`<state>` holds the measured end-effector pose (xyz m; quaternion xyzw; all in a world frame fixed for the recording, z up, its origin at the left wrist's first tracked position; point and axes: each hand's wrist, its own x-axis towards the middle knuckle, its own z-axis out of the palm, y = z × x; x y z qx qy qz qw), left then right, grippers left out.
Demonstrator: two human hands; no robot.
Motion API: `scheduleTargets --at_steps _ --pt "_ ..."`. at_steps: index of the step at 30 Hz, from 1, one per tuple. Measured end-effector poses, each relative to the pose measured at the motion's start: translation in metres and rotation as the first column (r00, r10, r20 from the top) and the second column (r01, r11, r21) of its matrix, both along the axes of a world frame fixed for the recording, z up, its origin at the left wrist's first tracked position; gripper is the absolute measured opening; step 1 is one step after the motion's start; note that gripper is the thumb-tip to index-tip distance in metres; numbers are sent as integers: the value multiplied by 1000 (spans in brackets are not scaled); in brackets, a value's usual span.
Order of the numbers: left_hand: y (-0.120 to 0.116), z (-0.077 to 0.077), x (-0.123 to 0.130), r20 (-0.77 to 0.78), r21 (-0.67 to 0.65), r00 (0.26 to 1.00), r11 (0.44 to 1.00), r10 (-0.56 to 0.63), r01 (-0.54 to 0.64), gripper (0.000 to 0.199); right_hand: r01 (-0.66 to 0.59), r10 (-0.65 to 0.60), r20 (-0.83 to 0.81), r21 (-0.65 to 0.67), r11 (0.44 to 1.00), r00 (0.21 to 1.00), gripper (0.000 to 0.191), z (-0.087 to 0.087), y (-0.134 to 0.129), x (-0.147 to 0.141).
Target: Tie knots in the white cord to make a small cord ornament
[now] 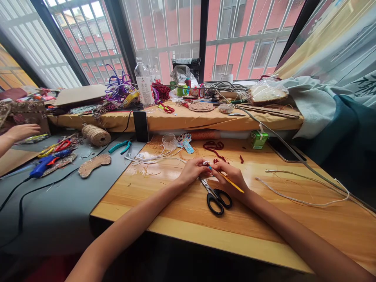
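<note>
My left hand (192,171) is closed in a pinch on a small white and dark red piece (206,163); its make is too small to tell. Close against it, my right hand (232,177) grips a thin yellow stick-like tool (232,183), which slants down to the right. The tool's working end is hidden among my fingers, where a bit of teal shows. Below my hands lie black-handled scissors (216,197), blades partly under my fingers. Just beyond are dark red yarn (214,147) and a patterned card piece with a pale blue tab (186,143).
A co-worker's hand (23,132) is at far left. Nearby lie a blue glue gun (47,163), teal pliers (120,147) and a twine spool (96,135). A green drink carton (259,139), phone (286,149) and white cord (302,203) are on the right. A bottle (144,84) stands on the cluttered ledge.
</note>
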<state>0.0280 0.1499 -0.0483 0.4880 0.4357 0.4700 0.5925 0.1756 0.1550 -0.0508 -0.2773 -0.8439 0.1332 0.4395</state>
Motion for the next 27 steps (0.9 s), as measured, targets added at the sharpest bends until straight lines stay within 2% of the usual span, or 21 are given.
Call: scheduleTargets --at_steps 11,16,20,22,24,25,27 --pt "3 -2 0 -16 -18 1000 1000 22 -22 8 6 -9 64 45 999 998 10 -1 2 -1" --pt "4 -2 -2 1 -3 1000 1000 8 -8 11 16 -15 50 -9 1000 999 11 -1 2 -1" --pt "4 0 -7 71 -15 997 1000 16 -14 22 92 -105 -93 -135 987 990 11 2 2 -1" --pt "4 1 -7 88 -20 996 999 31 -29 27 105 -141 -180 -197 975 973 18 17 2 3" --pt "3 2 -6 83 -18 995 999 49 -48 28 98 -153 -275 -206 974 949 25 43 3 13" --pt "2 2 -5 83 -17 995 998 59 -58 28 88 -148 -382 -170 981 912 26 60 3 20" --pt "1 3 -3 86 -19 994 998 66 -65 25 112 -122 -488 -49 992 864 31 95 4 39"
